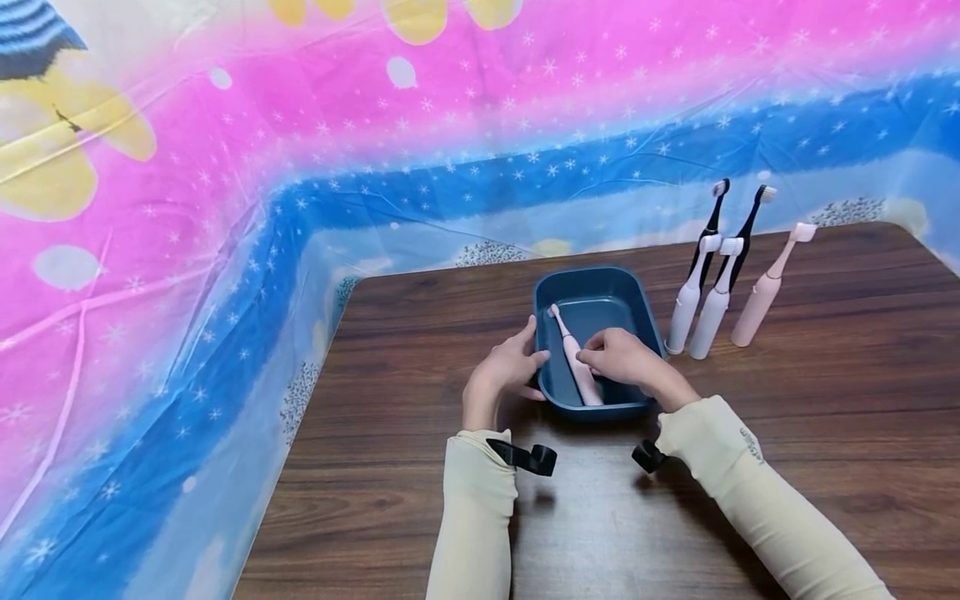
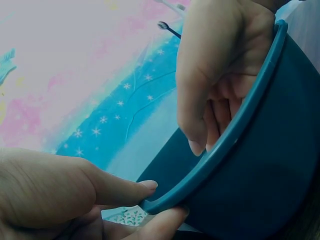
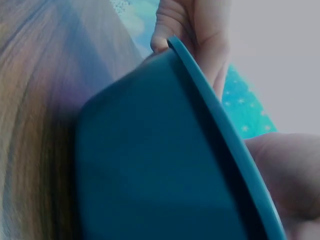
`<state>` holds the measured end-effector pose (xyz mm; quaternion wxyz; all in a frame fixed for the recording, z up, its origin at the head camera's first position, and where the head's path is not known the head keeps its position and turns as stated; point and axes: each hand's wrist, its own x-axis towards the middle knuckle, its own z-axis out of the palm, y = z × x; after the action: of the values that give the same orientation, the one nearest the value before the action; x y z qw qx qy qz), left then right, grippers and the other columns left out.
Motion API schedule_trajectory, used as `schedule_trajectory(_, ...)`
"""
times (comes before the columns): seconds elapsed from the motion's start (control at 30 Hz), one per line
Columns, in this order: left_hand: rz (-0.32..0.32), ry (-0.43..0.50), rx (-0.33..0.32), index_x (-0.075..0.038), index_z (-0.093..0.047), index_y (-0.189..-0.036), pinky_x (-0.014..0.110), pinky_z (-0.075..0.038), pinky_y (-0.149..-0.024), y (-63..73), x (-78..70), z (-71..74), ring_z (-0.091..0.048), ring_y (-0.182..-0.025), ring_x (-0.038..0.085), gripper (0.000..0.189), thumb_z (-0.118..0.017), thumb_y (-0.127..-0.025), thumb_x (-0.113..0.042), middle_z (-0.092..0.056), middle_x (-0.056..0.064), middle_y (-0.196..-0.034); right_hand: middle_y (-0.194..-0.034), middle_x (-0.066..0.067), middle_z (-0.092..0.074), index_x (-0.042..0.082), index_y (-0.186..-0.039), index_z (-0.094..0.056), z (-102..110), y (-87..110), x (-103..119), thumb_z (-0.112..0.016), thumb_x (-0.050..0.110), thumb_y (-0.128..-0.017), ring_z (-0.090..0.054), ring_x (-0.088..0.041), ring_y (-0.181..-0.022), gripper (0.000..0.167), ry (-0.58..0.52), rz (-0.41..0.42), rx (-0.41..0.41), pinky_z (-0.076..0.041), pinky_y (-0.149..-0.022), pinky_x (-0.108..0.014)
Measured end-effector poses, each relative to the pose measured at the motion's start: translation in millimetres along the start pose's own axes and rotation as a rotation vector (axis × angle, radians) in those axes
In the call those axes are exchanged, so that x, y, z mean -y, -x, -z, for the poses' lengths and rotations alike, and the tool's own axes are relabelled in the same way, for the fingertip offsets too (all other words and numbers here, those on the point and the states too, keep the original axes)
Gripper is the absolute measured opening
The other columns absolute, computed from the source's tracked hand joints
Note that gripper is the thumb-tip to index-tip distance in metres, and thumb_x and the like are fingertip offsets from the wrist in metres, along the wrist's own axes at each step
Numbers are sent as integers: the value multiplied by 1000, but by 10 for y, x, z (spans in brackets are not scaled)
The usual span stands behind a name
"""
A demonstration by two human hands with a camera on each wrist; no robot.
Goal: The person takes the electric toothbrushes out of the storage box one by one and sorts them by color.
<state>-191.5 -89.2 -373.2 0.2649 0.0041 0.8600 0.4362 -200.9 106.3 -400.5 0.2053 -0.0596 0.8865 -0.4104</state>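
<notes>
A dark blue rectangular basin (image 1: 609,312) stands on the wooden table. Inside it, along the left, lies a pink electric toothbrush (image 1: 573,358), brush head toward the far end. My left hand (image 1: 504,367) grips the basin's left rim; the left wrist view shows its thumb on the inner side and a finger outside. Reaching over the near right corner, my right hand (image 1: 618,357) is down in the basin and pinches the toothbrush handle. In the right wrist view the basin's outer wall (image 3: 150,150) hides the toothbrush and the right fingertips.
Right of the basin, several electric toothbrushes stand upright: two white ones (image 1: 684,312) in front, two black ones (image 1: 750,223) behind, and a pink one (image 1: 757,307) farther right. A patterned pink and blue cloth (image 1: 450,158) hangs behind the table (image 1: 390,375).
</notes>
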Motion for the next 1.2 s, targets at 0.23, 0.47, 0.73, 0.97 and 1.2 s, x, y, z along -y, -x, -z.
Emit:
schedule_trajectory(0.23,2,9,7,-37,-8,-153,44,-58,-78,-3,-5,-3,-69,-70,28,65,-47,-101,-29,-21,14,-158,-121,-19,-60,-5,-127,-55,-102,-14,42,-51,24,-98,-62,-23,-100,41,-133,-19,34,-54,-91,-37)
schedule_trajectory(0.47,1,18,4,-36,-8,-154,45,-59,-77,-2,-13,-11,-66,-63,22,66,-47,-101,-28,-20,14,-158,-125,-21,-57,-6,-129,-53,-123,-55,33,-52,21,-98,-62,-23,-104,41,-173,-29,44,-54,-93,-38)
schedule_trajectory(0.73,6,22,6,-37,-9,-153,43,-59,-76,-6,-12,-1,-65,-61,20,65,-47,-101,-28,-20,13,-158,-128,-23,-56,-9,-132,-49,-90,-88,8,-47,20,-101,-62,-24,-110,42,-304,-59,92,-50,-99,-38)
schedule_trajectory(0.97,0,6,5,-36,-8,-153,43,-59,-75,-9,-4,8,-65,-62,22,65,-46,-102,-28,-21,12,-158,-132,-24,-53,-8,-134,-47,-82,-85,18,-49,17,-100,-62,-27,-115,42,-360,-67,113,-50,-98,-38)
schedule_trajectory(1.2,0,1,10,-36,-8,-154,44,-59,-77,-6,-11,-4,-66,-63,22,65,-47,-102,-28,-22,14,-158,-133,-25,-50,-9,-133,-48,-84,-73,11,-57,19,-97,-62,-28,-114,46,-409,-34,126,-49,-99,-41)
